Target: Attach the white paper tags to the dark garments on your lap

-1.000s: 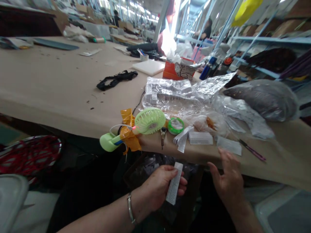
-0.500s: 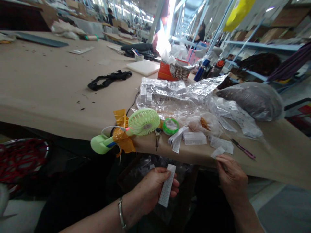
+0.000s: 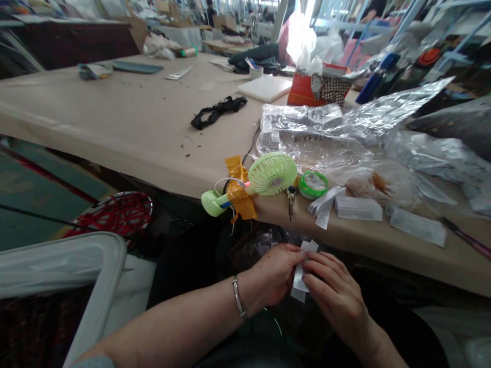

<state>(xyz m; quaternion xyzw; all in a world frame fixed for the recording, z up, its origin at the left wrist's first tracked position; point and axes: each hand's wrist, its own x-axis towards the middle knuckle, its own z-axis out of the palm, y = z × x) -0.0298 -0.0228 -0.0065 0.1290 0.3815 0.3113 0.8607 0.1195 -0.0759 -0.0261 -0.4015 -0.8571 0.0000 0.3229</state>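
Note:
White printed label strips are held between both hands, just in front of the table edge. My left hand, with a bracelet at the wrist, grips them from the left. The fingers of my right hand are bent over the strips and pressed against them from the right. On the table edge above lie a fanned bunch of labels, a label stack and another stack. A green round container sits behind the fanned bunch.
A green fan is taped at the table edge beside a small screwdriver-like tool. Clear plastic bags cover the right side. Black fabric lies on the table. A white bin stands at lower left.
My right hand has moved left from the label stack at the table edge to the strips in my left hand. The view has turned, shifting the table things rightward.

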